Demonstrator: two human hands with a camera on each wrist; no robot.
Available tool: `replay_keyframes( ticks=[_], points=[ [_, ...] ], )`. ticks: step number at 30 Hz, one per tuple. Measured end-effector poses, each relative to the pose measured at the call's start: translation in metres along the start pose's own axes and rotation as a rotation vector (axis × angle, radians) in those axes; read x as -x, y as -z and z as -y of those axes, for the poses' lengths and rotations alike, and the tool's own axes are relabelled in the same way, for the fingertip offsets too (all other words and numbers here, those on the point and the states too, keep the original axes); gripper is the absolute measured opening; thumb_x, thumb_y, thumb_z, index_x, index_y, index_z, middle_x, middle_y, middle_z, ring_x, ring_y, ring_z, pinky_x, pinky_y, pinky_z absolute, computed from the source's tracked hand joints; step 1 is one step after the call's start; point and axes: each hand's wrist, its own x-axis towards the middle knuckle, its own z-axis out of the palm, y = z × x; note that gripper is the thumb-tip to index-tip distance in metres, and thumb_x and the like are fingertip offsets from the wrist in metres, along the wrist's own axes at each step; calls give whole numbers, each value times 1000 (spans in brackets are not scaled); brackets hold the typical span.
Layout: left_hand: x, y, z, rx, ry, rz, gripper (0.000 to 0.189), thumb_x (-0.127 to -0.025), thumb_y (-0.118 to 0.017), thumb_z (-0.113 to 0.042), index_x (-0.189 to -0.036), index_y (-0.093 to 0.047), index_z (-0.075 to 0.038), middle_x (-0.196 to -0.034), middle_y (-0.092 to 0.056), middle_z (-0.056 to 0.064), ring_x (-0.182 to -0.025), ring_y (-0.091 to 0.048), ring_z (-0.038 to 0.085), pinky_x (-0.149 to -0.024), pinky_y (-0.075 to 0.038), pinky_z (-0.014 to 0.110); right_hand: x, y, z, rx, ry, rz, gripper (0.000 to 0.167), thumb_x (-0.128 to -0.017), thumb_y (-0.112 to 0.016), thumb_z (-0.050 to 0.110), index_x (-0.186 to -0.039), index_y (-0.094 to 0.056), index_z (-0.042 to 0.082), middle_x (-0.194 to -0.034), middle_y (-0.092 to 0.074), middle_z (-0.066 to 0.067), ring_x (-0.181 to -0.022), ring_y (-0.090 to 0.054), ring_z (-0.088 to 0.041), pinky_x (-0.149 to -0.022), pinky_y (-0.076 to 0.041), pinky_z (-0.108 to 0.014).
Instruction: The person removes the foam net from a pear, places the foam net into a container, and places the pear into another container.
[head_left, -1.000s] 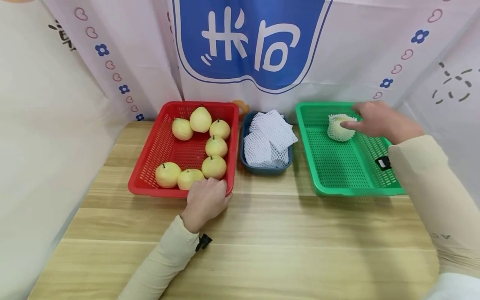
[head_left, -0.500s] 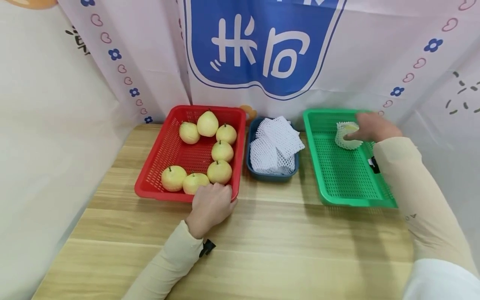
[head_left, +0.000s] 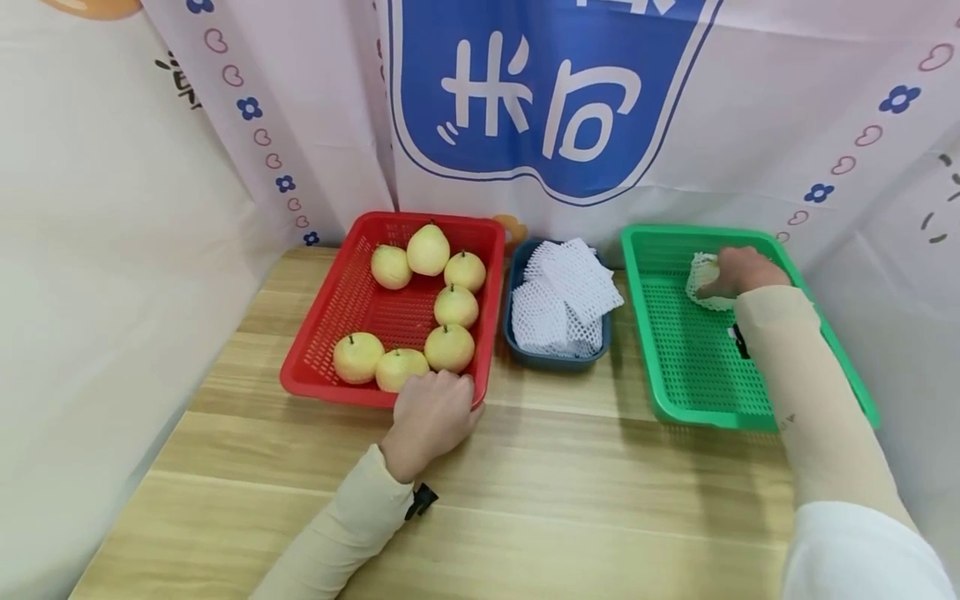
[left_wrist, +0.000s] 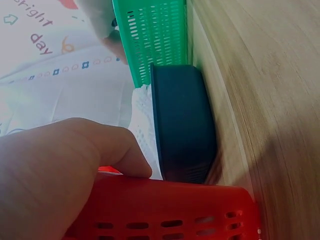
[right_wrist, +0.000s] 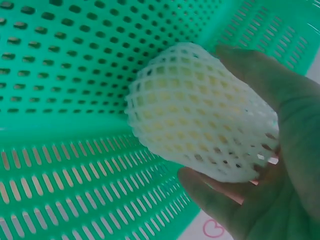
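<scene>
My left hand [head_left: 435, 417] grips the near right rim of the red basket [head_left: 318, 390], thumb over the edge in the left wrist view. Several yellow pears [head_left: 402, 369] with stems lie bare in that basket. Inside the green basket [head_left: 712, 419], my right hand [head_left: 746, 273] holds a pear in a white foam net sleeve [right_wrist: 195, 110]. In the right wrist view, thumb and fingers lie on opposite sides of the netted pear, against the perforated basket wall. From the head view, the hand covers part of that pear.
Between the baskets stands a small dark blue bin [head_left: 555, 362] heaped with flat white foam nets [head_left: 573, 283]. A printed cloth [head_left: 555, 100] hangs behind. Everything stands on a wood-grain table [head_left: 570, 500].
My right hand has come down around the netted pear, fingers closing on it. The left hand keeps its hold on the red basket's rim. The whole head view has shifted slightly.
</scene>
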Motion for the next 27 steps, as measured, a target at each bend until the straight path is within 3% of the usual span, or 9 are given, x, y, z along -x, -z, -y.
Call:
replay_keyframes(
  ticks=[7,17,23,27],
  points=[
    [-1,0,-2,-1,-5,-1,45,-98,-68,-38,-61,-53,-17,-56,-51,0,-51,-56,21,-43,-43,41,-10,-15,-4,-28,-53,-43,81,-93,-76,36,-140,-42,-20,-127,-54,-48,-114,-58,-63,-93,-50,-73],
    [1,1,-1,3,13,9,46,-97,-70,-40,-61,-53,-17,-56,-50,0,-50,-54,20,-42,-41,41,-21,-29,-4,-50,-53,-106,54,-89,-78,37,-104,-62,-12,-92,-64,-29,-80,-61,-40,-68,-54,-56],
    [2,1,-2,4,6,2,45,-96,-71,-41,-61,-54,-18,-56,-51,0,-50,-55,21,-42,-41,40,-11,-18,-1,-70,-56,-41,49,-88,-78,45,-79,-55,3,-72,-53,-10,-68,-54,-28,-60,-47,-41],
    [1,0,-2,-5,1,-20,47,-95,-72,-41,-60,-53,-18,-55,-50,-1,-49,-54,20,-42,-41,40,-4,-2,3,-38,-22,-38,52,-88,-76,50,-84,-53,3,-75,-52,-10,-71,-53,-28,-64,-46,-43]
  ],
)
